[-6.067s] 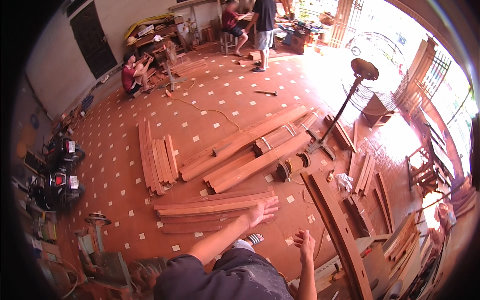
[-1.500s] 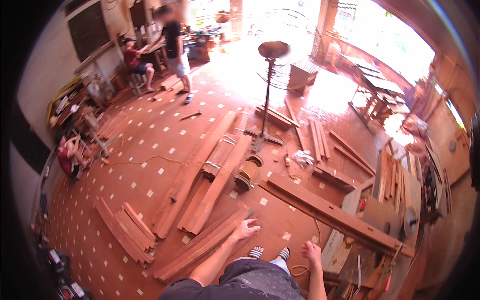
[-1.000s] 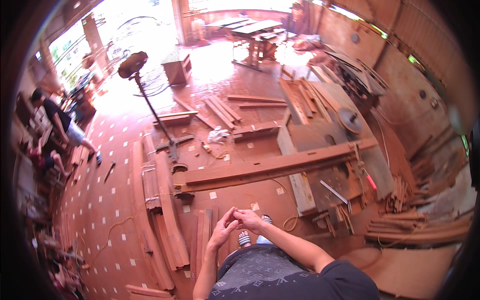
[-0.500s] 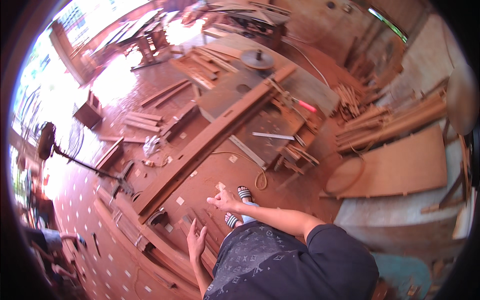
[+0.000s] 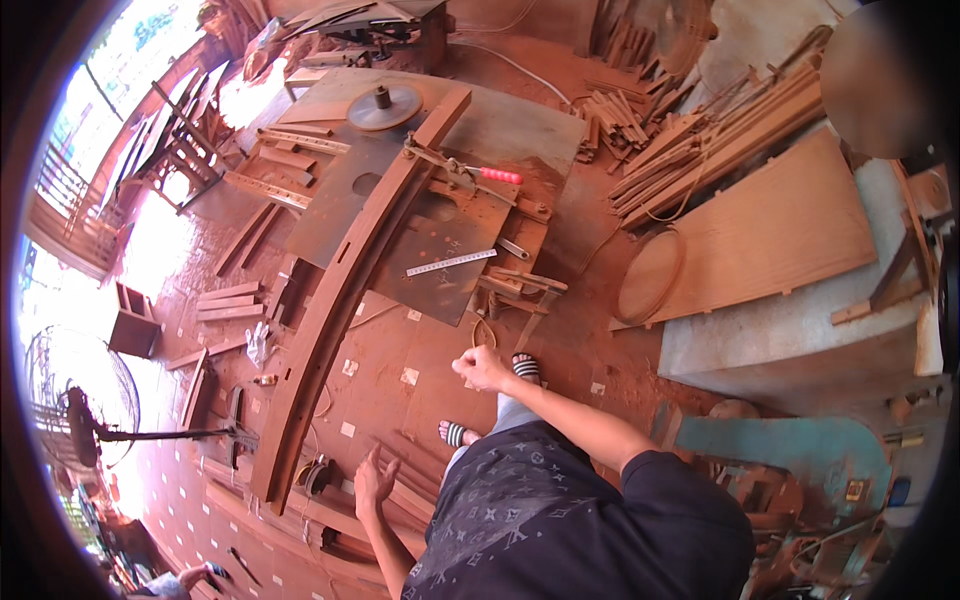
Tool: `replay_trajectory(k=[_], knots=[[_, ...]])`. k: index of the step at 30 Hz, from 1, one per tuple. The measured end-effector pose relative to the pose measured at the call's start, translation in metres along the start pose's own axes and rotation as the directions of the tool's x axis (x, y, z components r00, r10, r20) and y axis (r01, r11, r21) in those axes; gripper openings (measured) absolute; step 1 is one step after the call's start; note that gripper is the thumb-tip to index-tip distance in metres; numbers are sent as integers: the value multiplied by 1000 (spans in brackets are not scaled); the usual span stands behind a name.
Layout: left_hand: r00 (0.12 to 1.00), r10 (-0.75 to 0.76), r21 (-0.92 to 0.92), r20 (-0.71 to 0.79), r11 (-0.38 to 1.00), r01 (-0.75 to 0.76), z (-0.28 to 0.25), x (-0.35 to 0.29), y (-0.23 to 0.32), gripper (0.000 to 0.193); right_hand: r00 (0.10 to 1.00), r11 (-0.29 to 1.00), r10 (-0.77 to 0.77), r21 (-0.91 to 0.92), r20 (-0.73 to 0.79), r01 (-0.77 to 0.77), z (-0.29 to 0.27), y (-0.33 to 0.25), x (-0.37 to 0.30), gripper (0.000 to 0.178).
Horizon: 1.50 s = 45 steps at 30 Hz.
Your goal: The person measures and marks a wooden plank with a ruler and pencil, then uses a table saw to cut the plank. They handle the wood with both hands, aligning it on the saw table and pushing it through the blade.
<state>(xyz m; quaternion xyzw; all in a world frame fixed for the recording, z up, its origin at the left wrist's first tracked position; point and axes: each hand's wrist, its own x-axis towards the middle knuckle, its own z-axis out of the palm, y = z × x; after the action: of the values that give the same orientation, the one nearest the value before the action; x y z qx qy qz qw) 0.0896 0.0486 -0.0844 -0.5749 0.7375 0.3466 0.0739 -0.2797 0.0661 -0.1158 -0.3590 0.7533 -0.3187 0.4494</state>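
"Weren't those hands together a second ago?"

"Fingertips meeting, yes. Now they're well apart. The left hand is half spread and has hold of nothing that I can see, out over the boards on the floor."

"And the right hand?"

"Fingers curled in now, in front of the striped sandals. Nothing shows in it, though I can't tell how tightly it's closed."

"Has the long beam moved?"

"Not that I can see. It lies across the tabletop, one end jutting well past the edge, near the pink-handled clamp and the ruler. Neither hand is touching it."

"It looks steeper from here."

"The person's view has swung right. The teal machine shows far more now, and the fan has slid lower at the left."
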Motion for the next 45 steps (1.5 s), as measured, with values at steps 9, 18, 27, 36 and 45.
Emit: replay_trajectory(k=[9, 18, 27, 36, 45], knots=[[998, -49, -42, -29, 998, 48, 19, 40, 133, 69, 733, 608, -676, -622, -79, 494, -91, -65, 145, 17], [984, -162, -209, 78, 962, 175, 80, 34, 216, 76, 668, 505, -740, -588, 82, 632, -92, -58, 203, 12], [964, -254, -233, 80, 935, 265, 88, 43, 225, 72, 645, 636, -763, -242, -50, 733, -279, -40, 108, 7], [891, -450, -299, 68, 842, 448, 141, 40, 242, 73, 649, 599, -743, -595, -164, 536, -435, -3, 341, 9], [780, -590, -489, 207, 628, 605, 188, 17, 345, 74, 421, 49, -840, -725, 342, 687, -353, -75, 527, 16]])
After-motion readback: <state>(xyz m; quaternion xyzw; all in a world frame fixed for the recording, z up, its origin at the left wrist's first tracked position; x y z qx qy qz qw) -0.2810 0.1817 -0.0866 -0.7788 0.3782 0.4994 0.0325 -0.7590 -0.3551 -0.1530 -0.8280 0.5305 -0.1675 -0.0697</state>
